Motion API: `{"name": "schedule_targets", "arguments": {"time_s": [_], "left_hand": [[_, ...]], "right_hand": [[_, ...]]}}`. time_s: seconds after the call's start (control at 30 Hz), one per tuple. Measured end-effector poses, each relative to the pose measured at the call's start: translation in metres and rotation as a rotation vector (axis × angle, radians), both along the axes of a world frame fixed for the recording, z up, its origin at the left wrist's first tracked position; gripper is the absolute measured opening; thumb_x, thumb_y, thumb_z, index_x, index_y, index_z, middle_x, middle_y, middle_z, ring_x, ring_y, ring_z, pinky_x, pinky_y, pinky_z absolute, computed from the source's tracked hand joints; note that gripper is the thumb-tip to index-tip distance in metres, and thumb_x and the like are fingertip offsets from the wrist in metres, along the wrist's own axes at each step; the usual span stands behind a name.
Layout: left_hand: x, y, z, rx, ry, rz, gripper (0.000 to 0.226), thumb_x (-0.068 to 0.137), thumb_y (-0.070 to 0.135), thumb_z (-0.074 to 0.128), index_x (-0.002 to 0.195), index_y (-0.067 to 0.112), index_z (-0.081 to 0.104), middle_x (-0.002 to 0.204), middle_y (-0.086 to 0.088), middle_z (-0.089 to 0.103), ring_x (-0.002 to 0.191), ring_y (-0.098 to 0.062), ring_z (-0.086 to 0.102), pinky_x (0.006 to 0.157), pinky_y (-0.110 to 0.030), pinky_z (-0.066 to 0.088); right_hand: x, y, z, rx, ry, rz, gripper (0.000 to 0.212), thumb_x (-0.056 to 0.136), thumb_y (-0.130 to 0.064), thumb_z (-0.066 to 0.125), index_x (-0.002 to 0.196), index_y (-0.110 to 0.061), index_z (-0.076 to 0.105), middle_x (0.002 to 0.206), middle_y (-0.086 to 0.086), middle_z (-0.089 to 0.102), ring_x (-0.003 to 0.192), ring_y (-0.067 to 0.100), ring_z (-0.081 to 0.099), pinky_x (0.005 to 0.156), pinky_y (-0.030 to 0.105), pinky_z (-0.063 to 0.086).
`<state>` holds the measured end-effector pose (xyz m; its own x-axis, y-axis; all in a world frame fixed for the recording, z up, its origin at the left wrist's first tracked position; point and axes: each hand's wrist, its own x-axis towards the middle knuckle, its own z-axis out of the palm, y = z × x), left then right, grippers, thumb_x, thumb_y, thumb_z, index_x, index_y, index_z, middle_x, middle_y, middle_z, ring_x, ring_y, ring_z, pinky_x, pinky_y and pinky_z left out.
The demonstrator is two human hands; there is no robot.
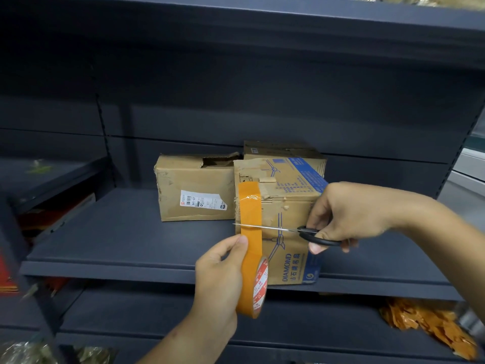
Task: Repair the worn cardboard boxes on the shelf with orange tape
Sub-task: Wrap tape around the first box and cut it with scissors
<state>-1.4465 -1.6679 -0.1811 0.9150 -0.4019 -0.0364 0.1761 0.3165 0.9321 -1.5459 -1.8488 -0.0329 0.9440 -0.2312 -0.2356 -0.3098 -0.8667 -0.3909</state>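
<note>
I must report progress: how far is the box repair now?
Done: tape strip stuck over the front box top edge. In hand: left hand holds the roll; right hand has scissors across the strip. Left: the torn box behind shows no tape.

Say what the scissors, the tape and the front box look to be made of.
Scissors: shiny, thin blades, likely steel; glossy black handles, probably plastic.
Tape: glossy orange film, seemingly plastic; it glints and wrinkles near the top.
Front box: matte brown cardboard, with torn, frayed edges and printed blue graphics.
</note>
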Motion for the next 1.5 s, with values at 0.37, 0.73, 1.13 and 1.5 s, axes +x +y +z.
{"name": "schedule_targets", "arguments": {"time_s": [0.37, 0.73, 1.13, 1.5], "left_hand": [[0.002, -0.003, 0.001, -0.016, -0.127, 0.023, 0.012, 0.094, 0.032, 0.066, 0.085, 0.037, 0.072, 0.088, 0.008, 0.076, 0.083, -0.016, 0.074, 0.072, -0.037, 0.063], [0.002, 0.012, -0.008, 0.008, -0.135, 0.051, 0.011, 0.091, 0.037, 0.066, 0.083, 0.030, 0.071, 0.081, 0.003, 0.074, 0.069, -0.015, 0.073, 0.059, -0.032, 0.058], [0.051, 0.049, -0.015, 0.068, -0.220, 0.330, 0.014, 0.087, 0.026, 0.074, 0.078, 0.018, 0.067, 0.068, 0.003, 0.066, 0.052, -0.010, 0.063, 0.046, -0.028, 0.052], [0.126, 0.043, -0.022, 0.438, -0.561, 0.462, 0.019, 0.087, 0.026, 0.075, 0.074, 0.038, 0.068, 0.070, 0.004, 0.068, 0.066, -0.009, 0.065, 0.061, -0.018, 0.047]], "right_hand": [[0.002, -0.010, -0.008, -0.017, -0.096, -0.017, 0.026, 0.061, -0.047, 0.091, 0.077, -0.031, 0.079, 0.068, -0.003, 0.073, 0.051, 0.005, 0.059, 0.052, 0.016, 0.049], [-0.002, -0.013, -0.014, -0.001, -0.125, 0.002, 0.023, 0.061, -0.044, 0.091, 0.077, -0.031, 0.080, 0.063, -0.002, 0.069, 0.048, 0.005, 0.057, 0.051, 0.016, 0.047], [-0.014, -0.015, -0.029, 0.089, -0.251, 0.000, 0.022, 0.060, -0.039, 0.093, 0.077, -0.034, 0.080, 0.071, 0.003, 0.070, 0.053, 0.007, 0.054, 0.052, 0.019, 0.045], [-0.074, -0.037, -0.044, 0.456, -0.623, -0.072, 0.027, 0.061, 0.008, 0.082, 0.077, -0.014, 0.081, 0.061, 0.017, 0.071, 0.046, 0.017, 0.058, 0.046, 0.024, 0.051]]}}
